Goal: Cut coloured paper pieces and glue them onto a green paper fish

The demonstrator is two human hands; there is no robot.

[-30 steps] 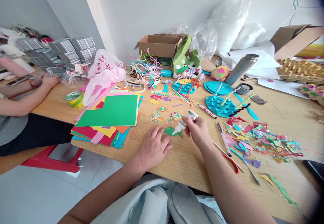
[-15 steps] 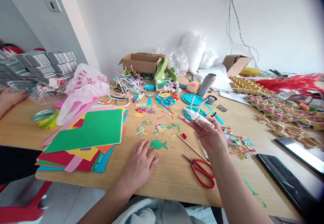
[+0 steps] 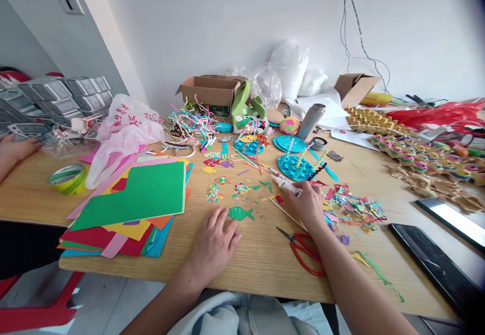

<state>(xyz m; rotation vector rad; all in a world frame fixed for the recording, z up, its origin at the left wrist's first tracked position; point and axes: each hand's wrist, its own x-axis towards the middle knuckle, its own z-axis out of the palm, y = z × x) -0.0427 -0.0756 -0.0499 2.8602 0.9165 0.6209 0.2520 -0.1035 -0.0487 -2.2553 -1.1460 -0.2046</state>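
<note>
My left hand (image 3: pixel 215 239) lies on the table with its fingers spread, the tips beside a green paper fish (image 3: pixel 241 213). In my right hand (image 3: pixel 309 204) is a white glue bottle (image 3: pixel 287 185), lying low over the table with its nozzle toward the left. Red-handled scissors (image 3: pixel 303 249) rest below my right wrist. A thin wooden stick (image 3: pixel 286 211) and a small red piece (image 3: pixel 279 199) lie close to the bottle. Little heaps of paper bits (image 3: pixel 241 189) and several finished paper fish (image 3: pixel 222 180) are spread beyond the green fish.
Coloured paper sheets (image 3: pixel 151 188) are stacked at the left, near a roll of tape (image 3: pixel 68 178). Blue discs (image 3: pixel 295 167) stand behind my right hand, with paper scraps (image 3: pixel 352 206) to its right. Two phones (image 3: pixel 428 264) lie at the right. Another person's hand (image 3: pixel 17 148) is at far left.
My right hand has lowered the glue bottle from above the table down to the tabletop. My left hand stays beside the green fish. The view has shifted slightly.
</note>
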